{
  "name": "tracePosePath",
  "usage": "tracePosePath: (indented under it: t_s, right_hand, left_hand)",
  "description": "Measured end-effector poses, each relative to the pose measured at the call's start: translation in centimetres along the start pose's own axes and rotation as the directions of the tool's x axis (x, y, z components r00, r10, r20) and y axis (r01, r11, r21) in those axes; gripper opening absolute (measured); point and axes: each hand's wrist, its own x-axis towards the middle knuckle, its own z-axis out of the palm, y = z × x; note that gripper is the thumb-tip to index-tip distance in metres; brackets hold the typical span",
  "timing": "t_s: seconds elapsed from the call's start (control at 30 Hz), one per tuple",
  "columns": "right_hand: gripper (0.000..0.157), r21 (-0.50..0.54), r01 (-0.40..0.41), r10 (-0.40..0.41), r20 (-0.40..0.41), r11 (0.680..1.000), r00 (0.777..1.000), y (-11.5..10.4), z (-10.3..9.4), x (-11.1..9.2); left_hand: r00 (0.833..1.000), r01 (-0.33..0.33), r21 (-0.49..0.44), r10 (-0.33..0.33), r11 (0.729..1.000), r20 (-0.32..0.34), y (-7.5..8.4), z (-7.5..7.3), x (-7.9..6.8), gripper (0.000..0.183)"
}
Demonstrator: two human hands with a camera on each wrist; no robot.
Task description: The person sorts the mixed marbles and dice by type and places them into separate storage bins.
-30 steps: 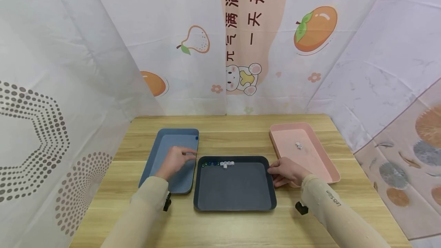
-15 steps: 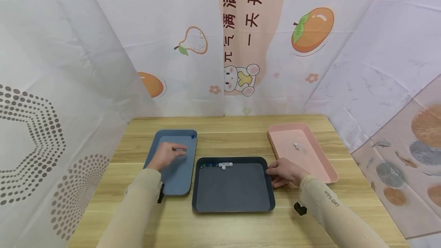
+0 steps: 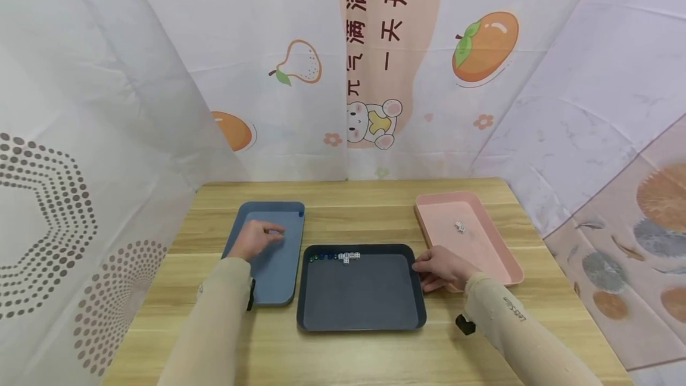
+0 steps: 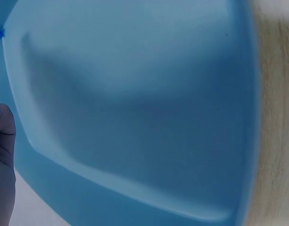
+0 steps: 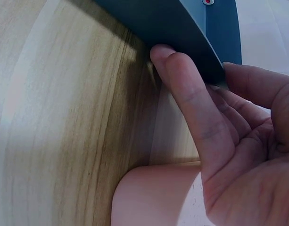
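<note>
My left hand (image 3: 254,239) is above the blue tray (image 3: 257,299), its thumb and fingertips close together. Whether a small thing lies between them is too small to tell; the left wrist view catches only part of that hand (image 4: 3,141) at its edge. A small blue die (image 3: 301,214) sits in the tray's far right corner. My right hand (image 3: 443,265) holds the right side of the dark grey tray (image 3: 364,325), thumb at the rim and fingers against the outer wall. Along that tray's far side runs a row of blue and green dice (image 3: 323,257) and white dice (image 3: 346,256).
To the right stands a pink tray (image 3: 504,258) with a few white dice (image 3: 460,227) in it. All the trays rest on a wooden table (image 3: 359,356). Printed curtains (image 3: 300,148) hang behind the table and at its sides.
My left hand has moved left, from the gap between the blue and dark grey trays to over the blue tray. The right hand keeps its place on the dark tray; the head view shifts slightly.
</note>
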Motion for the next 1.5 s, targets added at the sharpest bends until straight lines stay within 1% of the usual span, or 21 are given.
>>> tracePosePath:
  t_s: [0.13, 0.23, 0.43, 0.5, 0.57, 0.67, 0.87, 1.0, 1.13, 1.3, 1.5]
  right_hand:
    - [0.020, -0.003, 0.004, -0.004, 0.002, 1.000, 1.000, -0.1, 0.0, 0.1]
    - [0.020, -0.002, 0.002, -0.002, 0.001, 1.000, 1.000, -0.1, 0.0, 0.1]
    - [0.020, -0.003, 0.001, -0.001, -0.002, 1.000, 1.000, 0.0, 0.0, 0.1]
    - [0.020, 0.000, 0.000, 0.000, -0.001, 1.000, 1.000, 0.1, 0.0, 0.1]
    - [0.021, -0.003, 0.006, -0.006, 0.005, 1.000, 1.000, 0.1, 0.0, 0.1]
    - [0.021, 0.002, 0.006, -0.006, 0.007, 1.000, 1.000, 0.1, 0.0, 0.1]
    - [0.022, 0.007, 0.008, -0.008, 0.004, 1.000, 1.000, 0.1, 0.0, 0.1]
    - [0.023, 0.006, 0.019, -0.019, 0.014, 1.000, 1.000, 0.2, 0.0, 0.1]
    - [0.022, 0.008, 0.025, -0.025, 0.028, 1.000, 0.999, 0.2, 0.0, 0.1]
    - [0.021, 0.010, 0.020, -0.020, 0.035, 1.000, 0.999, 0.2, 0.0, 0.0]
    - [0.020, 0.005, 0.009, -0.009, 0.008, 1.000, 1.000, 0.3, 0.0, 0.1]
  left_hand:
    - [1.000, 0.007, 0.037, -0.007, 0.999, 0.001, -0.2, 0.3, 0.0, 0.019]
    - [1.000, 0.009, 0.046, -0.008, 0.999, -0.002, -0.3, 0.5, 0.0, 0.018]
    - [1.000, -0.014, 0.058, 0.014, 0.998, -0.001, -0.8, 1.3, 0.0, 0.017]
    - [1.000, 0.001, 0.054, -0.001, 0.999, 0.001, -0.9, 1.5, 0.1, 0.017]
    - [1.000, 0.000, 0.055, 0.000, 0.998, 0.004, -1.1, 1.6, 0.0, 0.017]
    - [1.000, 0.012, 0.039, -0.013, 0.999, 0.006, -1.0, 1.7, -0.1, 0.017]
    - [0.999, 0.031, 0.045, -0.032, 0.999, 0.011, -0.9, 1.6, -0.2, 0.018]
    - [0.999, 0.045, 0.040, -0.046, 0.998, 0.015, -1.0, 1.7, -0.3, 0.022]
    - [0.998, 0.052, 0.025, -0.053, 0.998, 0.025, -0.9, 1.4, -0.5, 0.026]
    - [0.998, 0.046, 0.021, -0.047, 0.999, 0.033, -0.7, 0.8, -0.7, 0.030]
    - [0.998, 0.055, 0.015, -0.056, 0.998, 0.035, 0.0, -0.3, -1.0, 0.028]
